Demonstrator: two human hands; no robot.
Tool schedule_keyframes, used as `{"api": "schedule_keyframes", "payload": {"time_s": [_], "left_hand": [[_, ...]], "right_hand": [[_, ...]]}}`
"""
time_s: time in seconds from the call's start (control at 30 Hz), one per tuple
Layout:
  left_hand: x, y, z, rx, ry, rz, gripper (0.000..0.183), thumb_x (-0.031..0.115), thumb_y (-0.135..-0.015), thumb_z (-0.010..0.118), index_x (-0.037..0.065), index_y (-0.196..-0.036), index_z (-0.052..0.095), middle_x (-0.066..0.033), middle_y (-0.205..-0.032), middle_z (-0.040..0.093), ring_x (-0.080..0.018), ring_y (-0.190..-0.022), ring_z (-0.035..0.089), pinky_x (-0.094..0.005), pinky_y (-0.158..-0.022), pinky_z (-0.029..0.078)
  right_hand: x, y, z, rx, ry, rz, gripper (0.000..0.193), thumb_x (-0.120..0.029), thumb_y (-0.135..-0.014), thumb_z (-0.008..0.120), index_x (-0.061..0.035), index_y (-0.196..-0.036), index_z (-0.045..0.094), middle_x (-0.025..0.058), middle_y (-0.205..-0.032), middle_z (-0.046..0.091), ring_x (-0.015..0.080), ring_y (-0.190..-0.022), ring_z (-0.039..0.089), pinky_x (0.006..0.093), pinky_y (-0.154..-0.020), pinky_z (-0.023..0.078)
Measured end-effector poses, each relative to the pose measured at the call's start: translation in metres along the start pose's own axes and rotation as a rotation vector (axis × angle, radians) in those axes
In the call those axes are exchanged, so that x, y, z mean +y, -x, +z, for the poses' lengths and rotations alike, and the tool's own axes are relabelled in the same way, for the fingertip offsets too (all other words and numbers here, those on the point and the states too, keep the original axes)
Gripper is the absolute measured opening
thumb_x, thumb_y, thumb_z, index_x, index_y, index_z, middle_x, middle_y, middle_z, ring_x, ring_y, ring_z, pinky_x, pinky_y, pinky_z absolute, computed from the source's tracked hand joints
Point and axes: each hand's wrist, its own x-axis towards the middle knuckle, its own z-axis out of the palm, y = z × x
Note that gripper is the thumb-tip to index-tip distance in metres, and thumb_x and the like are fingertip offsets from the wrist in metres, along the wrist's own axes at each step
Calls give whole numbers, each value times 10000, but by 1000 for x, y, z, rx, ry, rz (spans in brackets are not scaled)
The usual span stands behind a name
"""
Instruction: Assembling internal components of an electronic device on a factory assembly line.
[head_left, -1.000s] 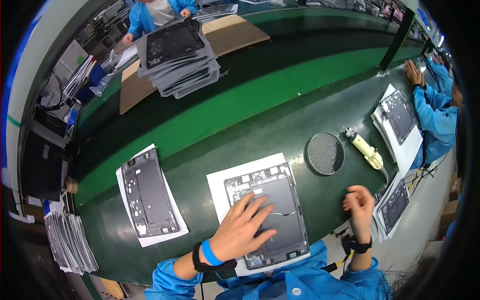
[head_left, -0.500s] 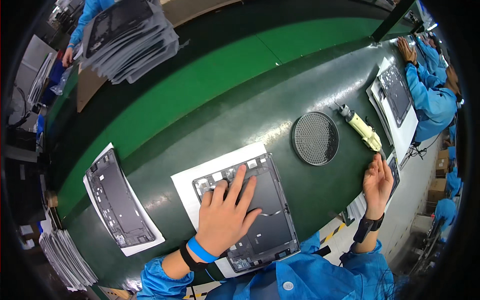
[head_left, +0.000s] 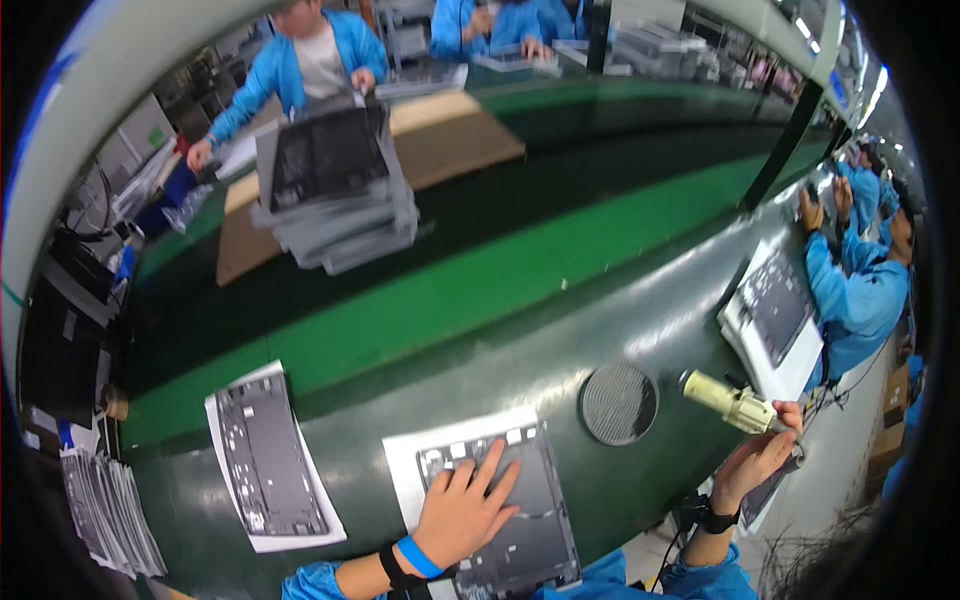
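My left hand (head_left: 465, 515) lies open, fingers spread, on the upper left part of a dark tablet housing (head_left: 545, 535) with small white patches. Under the housing is a white sheet (head_left: 402, 470). At the right, my right hand (head_left: 757, 465) has its fingers closed around the rear end of a pale yellow electric screwdriver (head_left: 728, 402). The tool's front end points left, toward a round dark tray (head_left: 620, 404) with a gridded surface. Part of my right fingers is hidden behind the tool.
Another tablet housing (head_left: 265, 455) on white backing lies to the left, near a stack of thin panels (head_left: 110, 510). A tall stack of wrapped panels (head_left: 345, 225) stands across the green bench (head_left: 480, 320). Co-workers in blue are opposite and at the right, beside a housing pile (head_left: 775, 310).
The head view has tilted up, so everything sits lower. My right hand has closed on the screwdriver's rear end, and the tool has swung slightly flatter. My left hand stays on the housing.
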Motion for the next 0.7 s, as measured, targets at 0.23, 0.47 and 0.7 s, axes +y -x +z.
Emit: {"api": "schedule_keyframes", "payload": {"time_s": [0.23, 0.47, 0.7], "left_hand": [[-3, 15, -36, 123, 23, 44, 522, 367, -891, 649, 100, -1324, 533, -118, -1365, 522, -246, -1094, 546, -363, -902, 462], [-32, 86, -48, 111, 719, -134, 735, 484, -838, 646, 16, -1377, 469, -207, -1415, 449, -388, -1263, 470, -407, -1081, 372], [-19, 157, -19, 336, 1426, -788, 793, 164, -820, 749, 98, -1476, 308, -149, -1488, 353, -324, -1376, 352, -446, -1093, 359]], "right_hand": [[16, -5, 0, 276, -44, 459, 386, -402, -1042, 427, -73, -1222, 520, 53, -1059, 558, 151, -1029, 535, 336, -941, 421], [16, 30, -61, 178, -264, 991, 254, -264, -987, 555, -55, -1131, 581, 28, -821, 632, 174, -822, 620, 342, -768, 523], [-38, 23, -43, -229, -373, 1099, 493, -308, -935, 599, 55, -1262, 531, 239, -1246, 581, 297, -1128, 590, 403, -1020, 461]]}}
